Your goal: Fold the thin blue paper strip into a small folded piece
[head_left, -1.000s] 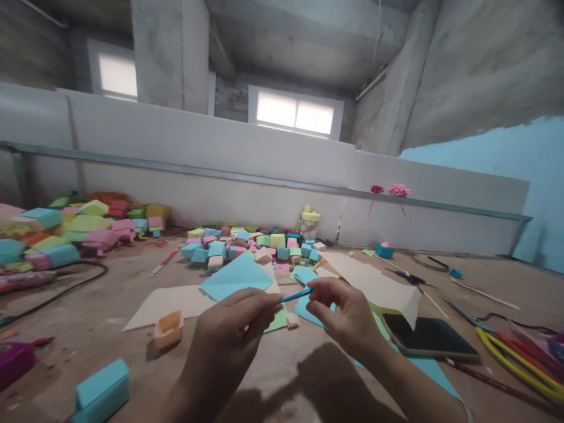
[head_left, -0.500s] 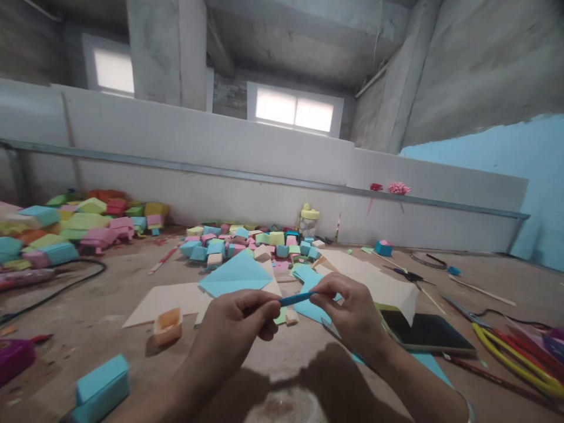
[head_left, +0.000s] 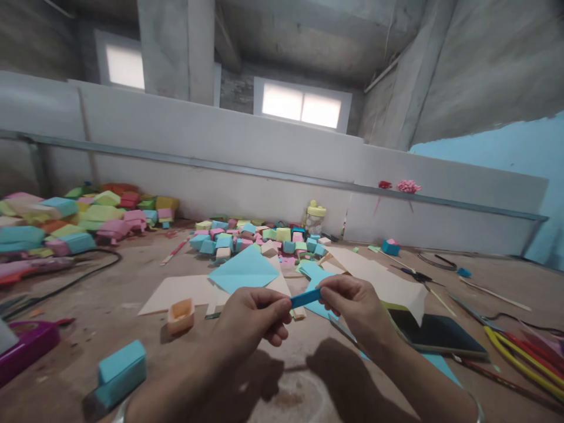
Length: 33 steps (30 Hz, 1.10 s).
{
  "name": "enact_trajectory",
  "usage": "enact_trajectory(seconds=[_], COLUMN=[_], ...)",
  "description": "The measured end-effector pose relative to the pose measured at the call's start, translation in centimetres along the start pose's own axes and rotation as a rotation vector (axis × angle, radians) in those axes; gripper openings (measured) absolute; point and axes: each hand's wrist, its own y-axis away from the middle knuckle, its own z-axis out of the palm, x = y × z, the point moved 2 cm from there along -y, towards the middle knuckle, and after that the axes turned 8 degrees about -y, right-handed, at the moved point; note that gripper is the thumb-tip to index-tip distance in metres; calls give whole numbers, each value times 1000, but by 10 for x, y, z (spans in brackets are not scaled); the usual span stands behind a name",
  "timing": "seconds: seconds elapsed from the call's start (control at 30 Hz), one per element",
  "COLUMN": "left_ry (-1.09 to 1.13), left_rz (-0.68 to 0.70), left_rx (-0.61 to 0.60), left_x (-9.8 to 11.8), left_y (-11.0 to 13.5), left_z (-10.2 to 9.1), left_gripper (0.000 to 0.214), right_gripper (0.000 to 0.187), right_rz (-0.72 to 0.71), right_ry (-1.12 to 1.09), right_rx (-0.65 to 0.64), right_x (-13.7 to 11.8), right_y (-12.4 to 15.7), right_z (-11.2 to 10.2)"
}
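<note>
Risk: blue paper strip point(head_left: 305, 298), pinched at both ends mid-air above the floor point(head_left: 110, 329), likely creases or tears if pulled unevenly. Left hand point(head_left: 253, 320) at 9 o'clock, fingers closed on strip. Right hand point(head_left: 352, 305) at 3 o'clock, thumb and forefinger pinching its other end.

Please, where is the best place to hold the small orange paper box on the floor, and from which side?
Probably from above: the small orange paper box sits upright with its mouth open upward. Pinch its two long outer walls lightly, since thin paper would likely crush. Its sides are free, though it rests on a cream sheet.
</note>
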Motion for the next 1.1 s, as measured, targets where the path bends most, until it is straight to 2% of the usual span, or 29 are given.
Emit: enact_trajectory(seconds=[0.13,0.33,0.43,0.6,0.73,0.93,1.1], left_ry=[-123,-267,-248,-161,-133,-138,-127], left_rz=[17,91,81,50,-35,-55,-53], left_rx=[-38,-104,-128,-103,-150,-114,-70], left_x=[-5,-4,-2,-8,-12,-2,-9], left_y=[-1,1,2,0,1,9,5], left_z=[4,4,5,5,10,12,11], left_gripper=[24,21,16,22,26,25,15], right_gripper=[10,10,8,14,13,12,9], right_rz=[-43,-50,-11,87,149,140,111], right_ry=[119,200,159,22,11,-9,50], right_rx=[36,-50,-90,-129,-146,-146,-139], right_x=[-1,-10,-12,-4,1,1,13], right_y=[3,7,10,12,13,16,17], right_z=[-1,8,13,18,22,22,26])
